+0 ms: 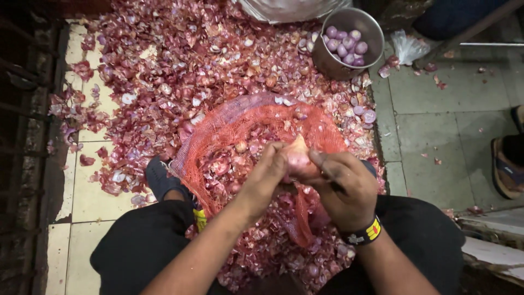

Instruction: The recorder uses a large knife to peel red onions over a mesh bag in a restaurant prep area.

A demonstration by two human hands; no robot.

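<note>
Head view: a seated person looks down at both hands, which meet just above an orange mesh sack [240, 123].
Onion: a pale pink onion [297, 155], partly skinned, is pinched between the two hands, over the near right part of the sack.
Left hand: the left hand [267, 175] is curled around the onion's left side, fingers closed on it.
Right hand: the right hand [344, 183] grips the onion's right side, thumb and fingers pressed to it; a dark thin object seems to lie under the fingers, but what it is cannot be told.
Wristband: a black band with a yellow patch [364, 234] sits on the right wrist.
Sack: it lies open between the person's knees, holding loose skins.
Peelings: purple and pink onion skins [180, 65] cover the tiled floor beyond and left of the sack.
Metal pot: a round steel pot [376, 33] stands beyond the sack to its right, with peeled purple onions [345, 43] inside.
Plastic bag: a crumpled clear bag [408, 48] lies just right of the pot, well away from the sack.
</note>
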